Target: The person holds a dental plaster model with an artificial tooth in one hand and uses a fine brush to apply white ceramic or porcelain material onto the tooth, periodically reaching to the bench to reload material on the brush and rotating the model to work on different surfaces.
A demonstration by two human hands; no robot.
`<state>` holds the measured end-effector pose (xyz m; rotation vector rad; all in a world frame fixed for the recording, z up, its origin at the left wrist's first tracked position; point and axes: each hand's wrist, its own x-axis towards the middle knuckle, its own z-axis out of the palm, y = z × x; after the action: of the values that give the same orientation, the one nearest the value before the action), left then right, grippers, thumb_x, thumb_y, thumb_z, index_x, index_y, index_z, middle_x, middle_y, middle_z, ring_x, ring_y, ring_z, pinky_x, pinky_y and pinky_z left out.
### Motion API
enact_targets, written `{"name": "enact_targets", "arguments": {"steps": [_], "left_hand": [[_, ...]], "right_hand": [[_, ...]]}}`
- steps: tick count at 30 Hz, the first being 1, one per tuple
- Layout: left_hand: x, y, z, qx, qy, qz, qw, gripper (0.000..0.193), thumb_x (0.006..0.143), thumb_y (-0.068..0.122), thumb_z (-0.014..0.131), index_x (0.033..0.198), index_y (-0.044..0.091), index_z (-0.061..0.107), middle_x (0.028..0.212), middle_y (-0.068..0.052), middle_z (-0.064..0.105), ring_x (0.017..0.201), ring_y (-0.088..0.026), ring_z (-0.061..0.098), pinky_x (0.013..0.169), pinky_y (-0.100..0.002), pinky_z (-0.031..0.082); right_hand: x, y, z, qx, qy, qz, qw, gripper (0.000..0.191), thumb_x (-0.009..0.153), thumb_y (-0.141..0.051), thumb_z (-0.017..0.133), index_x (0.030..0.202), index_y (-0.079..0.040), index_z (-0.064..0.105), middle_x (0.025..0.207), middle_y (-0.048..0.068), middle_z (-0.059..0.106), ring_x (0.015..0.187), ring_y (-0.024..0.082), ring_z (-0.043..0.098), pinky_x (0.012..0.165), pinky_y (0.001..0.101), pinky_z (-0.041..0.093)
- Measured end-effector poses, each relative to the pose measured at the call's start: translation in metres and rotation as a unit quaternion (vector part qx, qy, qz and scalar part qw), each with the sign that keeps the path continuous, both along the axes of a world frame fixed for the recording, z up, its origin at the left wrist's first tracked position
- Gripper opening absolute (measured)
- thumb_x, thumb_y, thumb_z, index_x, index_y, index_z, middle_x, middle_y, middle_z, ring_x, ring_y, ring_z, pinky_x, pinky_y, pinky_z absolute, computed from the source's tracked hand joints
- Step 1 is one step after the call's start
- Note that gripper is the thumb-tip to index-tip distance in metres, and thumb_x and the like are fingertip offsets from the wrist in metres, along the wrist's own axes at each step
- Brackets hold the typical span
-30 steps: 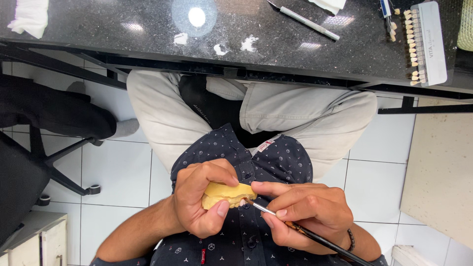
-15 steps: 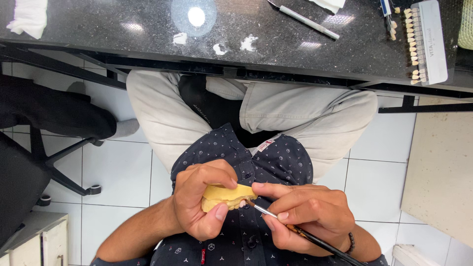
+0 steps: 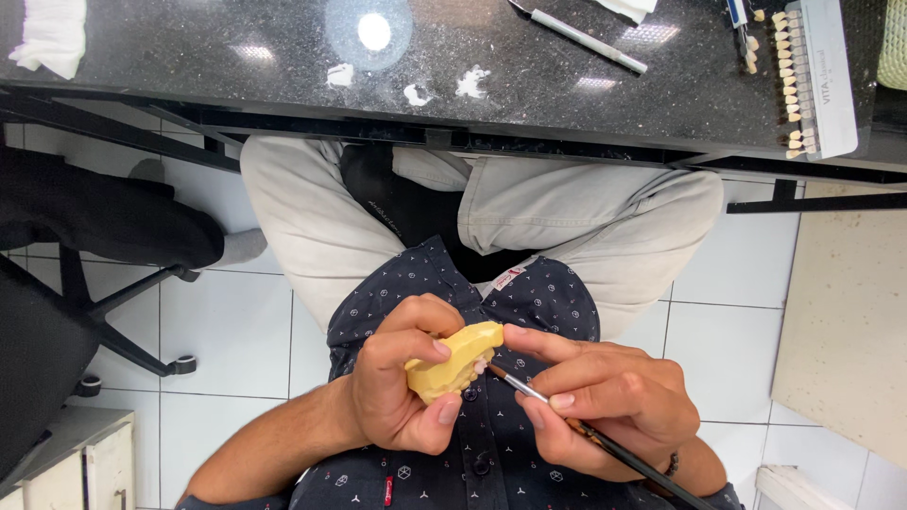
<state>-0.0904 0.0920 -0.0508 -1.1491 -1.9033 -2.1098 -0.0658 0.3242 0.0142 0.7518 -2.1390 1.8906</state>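
- While the person sits with both hands over the lap, the left hand is clamped around a yellow dental cast, fingers curled over its top and thumb under it.
- Pinched shut on a thin brush, the right hand lays the brush tip against the cast's lower edge, where pale teeth just show.
- Both hands sit close together, nearly touching at the cast.
- Risk, as I judge it: the cast hangs above hard floor tiles, so a loosened grip could drop and chip it; a jolted brush could smear beyond the spot.
- Farther off, the dark surface carries a white tooth shade guide, a grey pen-like tool, white crumbs and a tissue wad.
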Motion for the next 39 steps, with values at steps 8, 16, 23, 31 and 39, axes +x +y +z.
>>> {"name": "enact_targets", "arguments": {"steps": [8,16,23,31,39], "left_hand": [[0.0017,0.0017,0.0001,0.018,-0.023,-0.019,0.999,0.047,0.098,0.010,0.063,0.134,0.010,0.033,0.116,-0.019,0.051,0.100,-0.024,0.061,0.082,-0.034,0.058],[0.0016,0.0028,0.0017,0.015,-0.024,-0.019,0.999,0.047,0.099,0.011,0.062,0.135,0.010,0.032,0.117,-0.019,0.051,0.100,-0.023,0.061,0.082,-0.034,0.057],[0.0020,0.0012,0.0015,0.017,-0.027,-0.025,0.999,0.047,0.099,0.011,0.063,0.136,0.010,0.033,0.117,-0.019,0.052,0.100,-0.022,0.062,0.081,-0.033,0.058],[0.0032,0.0011,0.0017,0.010,-0.025,-0.022,0.999,0.047,0.099,0.011,0.063,0.135,0.010,0.032,0.117,-0.019,0.052,0.099,-0.022,0.061,0.081,-0.033,0.057],[0.0028,0.0026,0.0022,0.013,-0.026,-0.022,0.999,0.048,0.097,0.010,0.063,0.135,0.010,0.033,0.117,-0.018,0.051,0.099,-0.022,0.059,0.081,-0.034,0.055]], "right_hand": [[0.0003,-0.0016,0.0068,0.046,0.011,0.001,0.999,0.036,0.082,0.007,0.079,0.104,-0.008,0.056,0.082,0.006,0.073,0.070,0.015,0.075,0.102,0.0573,0.064],[0.0031,0.0012,0.0097,0.071,-0.001,-0.002,0.997,0.040,0.083,0.003,0.082,0.108,-0.010,0.055,0.087,0.005,0.074,0.083,0.022,0.081,0.095,0.0477,0.068],[0.0041,0.0002,0.0074,0.061,0.004,-0.003,0.998,0.039,0.082,0.004,0.081,0.107,-0.010,0.055,0.085,0.006,0.073,0.080,0.021,0.080,0.095,0.0500,0.067],[0.0038,0.0007,0.0089,0.064,0.009,0.002,0.998,0.039,0.083,0.004,0.081,0.107,-0.010,0.054,0.087,0.006,0.073,0.083,0.022,0.081,0.097,0.0507,0.067],[0.0011,0.0018,0.0093,0.054,0.012,-0.001,0.998,0.037,0.081,0.004,0.080,0.103,-0.009,0.055,0.083,0.006,0.073,0.079,0.021,0.079,0.094,0.0513,0.067]]}}
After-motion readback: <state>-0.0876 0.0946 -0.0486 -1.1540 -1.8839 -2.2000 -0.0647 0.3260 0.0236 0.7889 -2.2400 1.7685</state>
